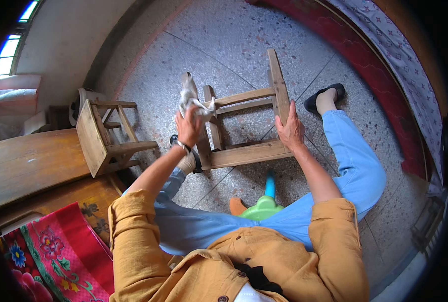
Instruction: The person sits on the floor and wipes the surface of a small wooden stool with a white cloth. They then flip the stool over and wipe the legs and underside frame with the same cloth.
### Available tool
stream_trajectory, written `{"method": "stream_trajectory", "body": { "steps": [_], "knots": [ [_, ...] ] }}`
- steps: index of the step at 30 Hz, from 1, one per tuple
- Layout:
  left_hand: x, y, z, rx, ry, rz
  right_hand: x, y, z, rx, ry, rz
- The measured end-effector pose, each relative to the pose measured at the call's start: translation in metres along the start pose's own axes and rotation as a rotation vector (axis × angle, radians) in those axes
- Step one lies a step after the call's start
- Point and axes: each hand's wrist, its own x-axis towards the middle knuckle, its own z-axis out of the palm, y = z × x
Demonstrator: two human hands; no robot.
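A wooden stool (249, 154) lies tipped between my knees, its seat edge toward me and its legs pointing away. My left hand (188, 127) has its fingers closed on a crumpled whitish rag (189, 98), pressed against the stool's left leg. Part of that leg is hidden behind the rag and hand. My right hand (290, 132) grips the right leg (280, 93) low down, near the seat, with the thumb on the inner side and the fingers on the outer side. Crossbars join the legs between my hands.
Another wooden stool (97, 138) lies on its side at the left, against a brown wooden cabinet (32, 156). Red flowered cloth (73, 241) hangs at lower left. A green plastic seat (262, 208) shows beneath me. Dark red fabric (364, 65) borders the speckled floor on the right.
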Motion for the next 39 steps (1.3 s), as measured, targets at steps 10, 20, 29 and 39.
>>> {"method": "stream_trajectory", "body": {
  "steps": [10,20,29,39],
  "knots": [
    [0.102,-0.024,0.012,-0.068,0.249,-0.096,-0.001,0.000,0.000,-0.009,0.020,-0.021],
    [-0.136,0.017,-0.003,-0.197,-0.139,-0.029,0.001,-0.004,0.001,-0.014,0.027,-0.003],
    [0.009,-0.027,0.017,-0.414,0.116,-0.135,0.001,-0.003,-0.003,-0.013,0.015,0.015],
    [0.080,-0.022,0.015,-0.183,0.232,-0.193,-0.001,-0.003,-0.001,-0.010,0.018,-0.009]
  ]
}}
